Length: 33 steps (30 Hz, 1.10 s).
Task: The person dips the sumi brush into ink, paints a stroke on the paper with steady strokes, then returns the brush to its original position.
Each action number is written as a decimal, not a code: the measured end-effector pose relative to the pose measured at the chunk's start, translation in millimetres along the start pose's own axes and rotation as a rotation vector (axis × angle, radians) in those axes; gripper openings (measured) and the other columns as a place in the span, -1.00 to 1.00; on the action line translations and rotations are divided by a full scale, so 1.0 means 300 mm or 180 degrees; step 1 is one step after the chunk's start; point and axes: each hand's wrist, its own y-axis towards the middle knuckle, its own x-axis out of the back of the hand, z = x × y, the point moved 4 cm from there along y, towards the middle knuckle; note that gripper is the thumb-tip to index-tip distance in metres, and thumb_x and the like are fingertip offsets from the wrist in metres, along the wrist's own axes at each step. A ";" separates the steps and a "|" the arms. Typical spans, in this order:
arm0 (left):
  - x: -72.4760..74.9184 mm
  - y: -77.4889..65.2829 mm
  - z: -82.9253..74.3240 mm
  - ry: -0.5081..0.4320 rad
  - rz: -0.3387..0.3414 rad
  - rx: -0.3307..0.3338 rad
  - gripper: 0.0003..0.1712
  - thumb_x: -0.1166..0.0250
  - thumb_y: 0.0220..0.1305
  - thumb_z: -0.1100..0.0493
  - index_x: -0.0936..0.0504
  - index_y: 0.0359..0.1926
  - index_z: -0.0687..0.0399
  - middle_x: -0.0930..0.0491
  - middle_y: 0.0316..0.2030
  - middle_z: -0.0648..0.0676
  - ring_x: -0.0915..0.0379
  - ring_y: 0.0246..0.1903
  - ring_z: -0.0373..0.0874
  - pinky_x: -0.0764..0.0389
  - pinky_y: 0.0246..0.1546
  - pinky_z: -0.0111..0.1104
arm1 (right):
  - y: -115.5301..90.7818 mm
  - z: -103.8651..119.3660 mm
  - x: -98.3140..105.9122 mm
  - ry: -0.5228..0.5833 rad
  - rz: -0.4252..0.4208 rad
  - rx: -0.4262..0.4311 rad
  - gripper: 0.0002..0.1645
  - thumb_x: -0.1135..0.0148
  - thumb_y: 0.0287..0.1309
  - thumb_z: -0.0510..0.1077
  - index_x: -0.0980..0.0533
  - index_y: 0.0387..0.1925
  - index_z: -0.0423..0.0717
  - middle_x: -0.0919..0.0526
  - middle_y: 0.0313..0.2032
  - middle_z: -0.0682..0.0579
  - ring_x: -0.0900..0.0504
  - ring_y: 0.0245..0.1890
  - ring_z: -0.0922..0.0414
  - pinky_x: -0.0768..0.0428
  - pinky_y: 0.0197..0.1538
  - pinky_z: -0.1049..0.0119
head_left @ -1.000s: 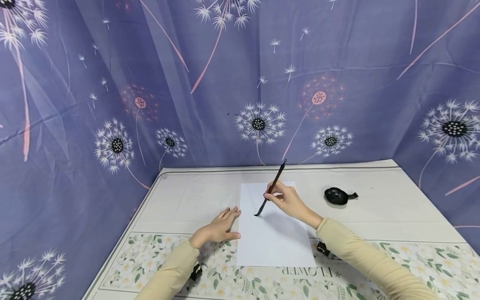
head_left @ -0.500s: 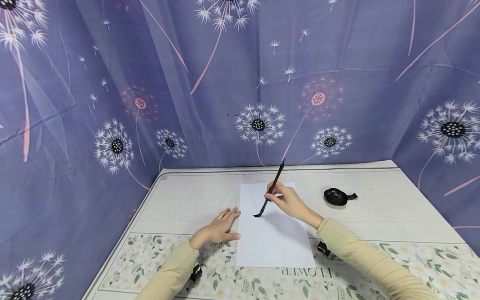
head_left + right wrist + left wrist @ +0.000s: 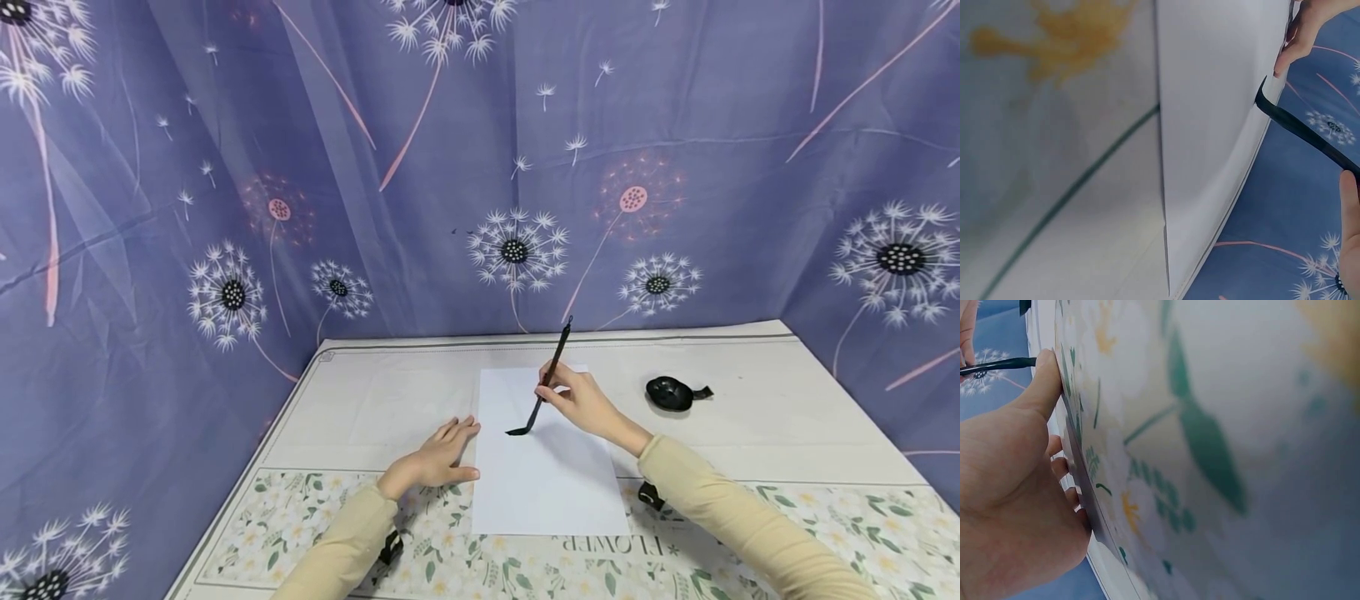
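My right hand [image 3: 581, 402] pinches a black ink brush [image 3: 556, 358] by its handle, which leans up and to the right. The bristles are bent sideways against a white sheet of paper [image 3: 551, 500], with a short black mark at the tip. In the right wrist view the brush [image 3: 1300, 129] curves at its tip against the paper [image 3: 1210, 106]. My left hand [image 3: 435, 458] lies flat with spread fingers at the left edge of the sheet. The left wrist view shows the thumb and palm of that left hand [image 3: 1010, 462] close over the flowered tablecloth.
A small black ink dish [image 3: 670, 393] with a short handle stands to the right of the paper. The white tablecloth [image 3: 765, 433] has a flowered band along the front. A blue dandelion-print curtain [image 3: 420, 275] hangs behind and at both sides. Each wrist wears a black device.
The brush and right hand have shifted slightly right, and the bristles are pressed flatter, with the black at the tip longer. The left hand stays in place.
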 end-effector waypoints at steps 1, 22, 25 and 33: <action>0.003 -0.002 -0.005 -0.0014 -0.0014 -0.0014 -0.07 -0.10 0.38 -0.19 0.06 0.48 0.27 0.18 0.50 0.33 0.31 0.47 0.36 0.08 0.42 0.21 | -0.001 -0.001 0.003 -0.0005 -0.0014 0.0025 -0.88 -0.22 0.25 -0.30 -0.47 -0.20 -0.23 -0.72 -0.39 -0.15 -0.73 -0.29 -0.07 -0.72 -0.26 0.39; 0.010 -0.010 -0.025 -0.0002 -0.0022 0.0002 -0.12 -0.14 0.40 -0.05 0.05 0.48 0.30 0.15 0.50 0.34 0.30 0.48 0.34 0.08 0.44 0.17 | -0.015 -0.010 0.056 -0.0255 -0.0018 -0.0083 -0.89 -0.23 0.23 -0.32 -0.47 -0.23 -0.17 -0.74 -0.39 -0.06 -0.72 -0.31 0.04 -0.70 -0.26 0.44; 0.009 -0.009 -0.024 -0.0014 -0.0021 0.0004 -0.12 -0.14 0.40 -0.06 0.05 0.48 0.30 0.16 0.50 0.34 0.30 0.48 0.34 0.08 0.45 0.17 | -0.019 -0.013 0.065 -0.0277 -0.0009 -0.0125 -0.90 -0.22 0.24 -0.31 -0.47 -0.22 -0.17 -0.74 -0.39 -0.05 -0.72 -0.30 0.04 -0.70 -0.26 0.45; 0.006 -0.005 -0.019 -0.0039 -0.0009 0.0014 -0.13 -0.14 0.41 -0.06 0.05 0.49 0.28 0.17 0.50 0.34 0.31 0.48 0.33 0.08 0.45 0.16 | -0.029 -0.019 0.082 -0.0345 -0.0014 -0.0175 -0.89 -0.22 0.24 -0.30 -0.47 -0.21 -0.18 -0.74 -0.38 -0.07 -0.72 -0.29 0.03 -0.69 -0.26 0.46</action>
